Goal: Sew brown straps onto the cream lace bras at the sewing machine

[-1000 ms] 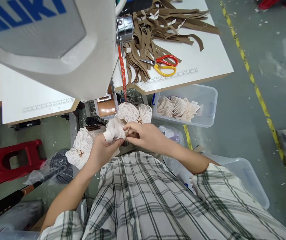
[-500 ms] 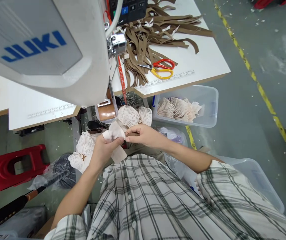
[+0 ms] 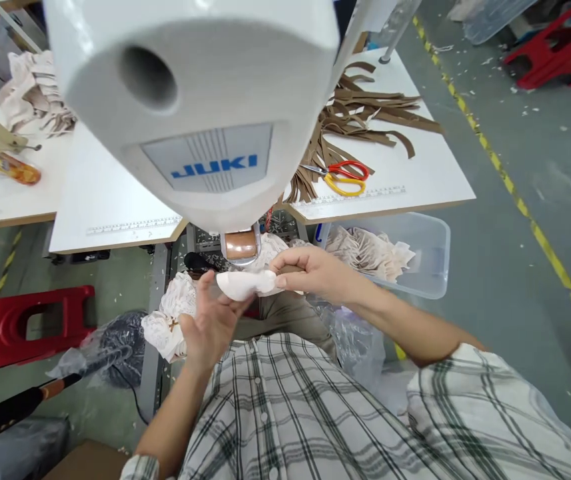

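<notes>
My right hand (image 3: 310, 270) pinches one end of a smooth, off-white fabric piece (image 3: 245, 285) between thumb and fingertips. The piece sticks out to the left in a rounded, folded shape. My left hand (image 3: 212, 320) is open, palm up with the fingers apart, its fingertips beside and partly under the fabric; whether they touch it I cannot tell. White lace bra cups with a small brown bow (image 3: 172, 325) hang to the left of that hand. More white lace (image 3: 271, 248) shows behind the fabric piece, partly hidden by my right hand.
A JUKI sewing machine head (image 3: 205, 133) overhangs the work. Scissors (image 3: 340, 177) and brown straps (image 3: 360, 113) lie on the white tabletop (image 3: 440, 177). Below it stands a clear bin (image 3: 435, 260) with beige fabric pieces. A red stool (image 3: 30, 323) is at left.
My left hand has let go of the fabric, turned palm up and opened. My right hand keeps its pinch on the piece. The view has shifted, showing more of the machine's front.
</notes>
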`<act>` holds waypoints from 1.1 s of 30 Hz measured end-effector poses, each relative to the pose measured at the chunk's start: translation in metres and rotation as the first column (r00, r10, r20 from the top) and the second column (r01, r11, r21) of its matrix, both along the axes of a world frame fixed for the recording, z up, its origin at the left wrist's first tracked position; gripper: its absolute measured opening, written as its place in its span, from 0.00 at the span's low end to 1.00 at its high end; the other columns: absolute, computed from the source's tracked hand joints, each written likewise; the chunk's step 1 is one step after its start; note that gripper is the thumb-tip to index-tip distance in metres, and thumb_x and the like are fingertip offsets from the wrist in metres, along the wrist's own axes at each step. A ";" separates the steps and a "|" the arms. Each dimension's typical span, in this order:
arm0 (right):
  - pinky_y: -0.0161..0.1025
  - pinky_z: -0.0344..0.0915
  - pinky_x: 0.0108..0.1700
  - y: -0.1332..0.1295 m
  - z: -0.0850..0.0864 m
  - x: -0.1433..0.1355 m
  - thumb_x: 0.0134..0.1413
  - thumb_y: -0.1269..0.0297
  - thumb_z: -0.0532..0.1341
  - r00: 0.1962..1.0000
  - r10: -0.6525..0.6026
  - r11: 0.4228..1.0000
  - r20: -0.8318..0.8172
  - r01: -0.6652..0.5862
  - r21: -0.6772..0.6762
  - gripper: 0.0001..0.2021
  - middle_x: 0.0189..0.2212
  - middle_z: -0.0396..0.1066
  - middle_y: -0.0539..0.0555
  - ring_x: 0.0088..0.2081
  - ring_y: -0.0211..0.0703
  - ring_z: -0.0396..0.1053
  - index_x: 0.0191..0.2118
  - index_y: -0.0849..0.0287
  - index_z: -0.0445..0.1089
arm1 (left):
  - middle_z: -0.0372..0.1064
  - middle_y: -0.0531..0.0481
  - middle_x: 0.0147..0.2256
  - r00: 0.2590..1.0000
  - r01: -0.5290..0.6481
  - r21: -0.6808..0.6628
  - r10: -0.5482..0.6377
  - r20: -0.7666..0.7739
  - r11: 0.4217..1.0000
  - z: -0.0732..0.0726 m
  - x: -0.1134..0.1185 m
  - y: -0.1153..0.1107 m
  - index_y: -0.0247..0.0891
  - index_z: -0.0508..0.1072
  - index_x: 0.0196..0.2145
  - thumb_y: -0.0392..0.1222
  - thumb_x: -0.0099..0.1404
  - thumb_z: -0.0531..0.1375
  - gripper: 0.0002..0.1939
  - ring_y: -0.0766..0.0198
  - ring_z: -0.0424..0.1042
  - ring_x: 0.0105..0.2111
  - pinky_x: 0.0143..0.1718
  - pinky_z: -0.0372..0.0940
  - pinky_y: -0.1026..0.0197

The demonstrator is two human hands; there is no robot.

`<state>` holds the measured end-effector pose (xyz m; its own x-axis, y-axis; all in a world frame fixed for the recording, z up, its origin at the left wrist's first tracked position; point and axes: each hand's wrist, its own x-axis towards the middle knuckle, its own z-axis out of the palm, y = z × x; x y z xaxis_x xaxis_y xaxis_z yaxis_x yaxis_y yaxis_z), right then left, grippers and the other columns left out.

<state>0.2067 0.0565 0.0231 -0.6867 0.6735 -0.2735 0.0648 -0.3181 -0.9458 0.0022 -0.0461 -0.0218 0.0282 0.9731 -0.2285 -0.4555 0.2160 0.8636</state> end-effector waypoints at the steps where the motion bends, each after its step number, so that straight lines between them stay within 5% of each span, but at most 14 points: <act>1: 0.34 0.58 0.27 0.007 0.009 -0.003 0.49 0.61 0.64 0.998 0.064 0.998 -0.014 -0.064 -0.010 0.08 0.23 0.67 0.47 0.24 0.34 0.62 0.33 0.59 0.73 | 0.70 0.39 0.57 0.999 0.031 0.030 -0.032 0.043 0.999 0.000 0.001 -0.003 0.52 0.53 0.66 0.79 0.59 0.43 0.45 0.45 0.72 0.55 0.51 0.68 0.39; 4: 0.34 0.60 0.29 0.027 0.032 -0.012 0.49 0.63 0.64 0.957 0.289 0.951 0.022 -0.289 0.107 0.07 0.26 0.71 0.49 0.26 0.35 0.65 0.34 0.59 0.74 | 0.63 0.43 0.63 0.997 0.064 0.175 -0.054 -0.061 0.982 0.006 0.000 -0.002 0.61 0.38 0.70 0.78 0.61 0.34 0.43 0.45 0.68 0.59 0.50 0.69 0.37; 7: 0.33 0.51 0.26 0.048 0.046 -0.021 0.50 0.68 0.62 0.914 0.296 0.824 0.278 -0.392 0.409 0.03 0.20 0.62 0.45 0.22 0.32 0.56 0.28 0.58 0.73 | 0.60 0.48 0.65 0.914 0.002 0.452 0.181 -0.363 0.892 0.014 -0.016 0.011 0.62 0.48 0.68 0.73 0.65 0.44 0.37 0.44 0.63 0.62 0.56 0.65 0.40; 10: 0.36 0.44 0.26 0.063 0.048 -0.028 0.49 0.73 0.60 0.867 0.078 0.659 0.492 -0.415 0.627 0.12 0.16 0.51 0.44 0.21 0.31 0.46 0.18 0.58 0.61 | 0.67 0.44 0.60 0.638 0.254 0.626 0.358 -0.681 0.737 0.013 -0.041 0.034 0.50 0.65 0.63 0.63 0.62 0.60 0.35 0.43 0.68 0.59 0.59 0.62 0.46; 13: 0.38 0.43 0.27 0.067 0.047 -0.032 0.49 0.71 0.60 0.840 0.021 0.599 0.543 -0.445 0.665 0.17 0.16 0.48 0.45 0.21 0.32 0.43 0.17 0.58 0.52 | 0.76 0.42 0.50 0.282 0.599 0.450 0.352 -0.893 0.662 0.003 -0.058 0.058 0.46 0.74 0.57 0.58 0.54 0.68 0.34 0.44 0.73 0.53 0.60 0.61 0.50; 15: 0.39 0.43 0.27 0.067 0.047 -0.033 0.50 0.70 0.61 0.826 0.025 0.611 0.563 -0.458 0.646 0.18 0.16 0.47 0.45 0.21 0.32 0.43 0.18 0.58 0.51 | 0.78 0.43 0.45 0.129 0.687 0.314 0.315 -0.940 0.655 -0.002 -0.065 0.070 0.47 0.77 0.54 0.57 0.52 0.69 0.32 0.45 0.74 0.50 0.59 0.61 0.52; 17: 0.39 0.43 0.28 0.066 0.049 -0.033 0.51 0.69 0.61 0.806 0.032 0.629 0.590 -0.475 0.615 0.19 0.16 0.46 0.45 0.22 0.32 0.43 0.18 0.58 0.50 | 0.79 0.43 0.43 0.075 0.713 0.268 0.309 -0.948 0.648 -0.007 -0.068 0.078 0.48 0.77 0.54 0.56 0.53 0.69 0.30 0.46 0.74 0.49 0.59 0.61 0.53; 21: 0.39 0.43 0.28 0.066 0.053 -0.034 0.53 0.69 0.61 0.790 0.044 0.631 0.611 -0.496 0.597 0.19 0.16 0.47 0.45 0.22 0.33 0.44 0.18 0.58 0.52 | 0.77 0.43 0.47 0.083 0.716 0.299 0.348 -0.934 0.630 -0.011 -0.069 0.084 0.49 0.75 0.56 0.53 0.56 0.69 0.29 0.46 0.74 0.50 0.56 0.63 0.52; 26: 0.37 0.50 0.29 0.062 0.042 -0.027 0.55 0.68 0.62 0.843 0.003 0.633 0.537 -0.418 0.652 0.07 0.22 0.62 0.47 0.25 0.35 0.57 0.26 0.58 0.69 | 0.76 0.43 0.48 0.057 0.752 0.384 0.527 -0.848 0.536 -0.003 -0.059 0.082 0.48 0.66 0.63 0.46 0.61 0.66 0.33 0.48 0.76 0.47 0.52 0.66 0.52; 29: 0.39 0.60 0.41 0.054 0.021 -0.019 0.59 0.64 0.62 0.926 -0.127 0.553 0.354 -0.230 0.801 0.06 0.39 0.72 0.53 0.40 0.42 0.67 0.41 0.56 0.75 | 0.77 0.43 0.46 -0.045 0.738 0.376 0.597 -0.801 0.560 0.009 -0.049 0.076 0.44 0.62 0.65 0.45 0.63 0.64 0.34 0.51 0.77 0.42 0.50 0.68 0.54; 33: 0.46 0.60 0.53 0.043 -0.005 -0.014 0.61 0.66 0.61 0.947 -0.287 0.412 0.146 -0.016 0.911 0.06 0.43 0.72 0.55 0.48 0.47 0.67 0.37 0.56 0.75 | 0.78 0.42 0.44 -0.177 0.696 0.296 0.556 -0.812 0.654 0.021 -0.035 0.066 0.44 0.62 0.65 0.45 0.65 0.62 0.32 0.51 0.77 0.40 0.47 0.69 0.52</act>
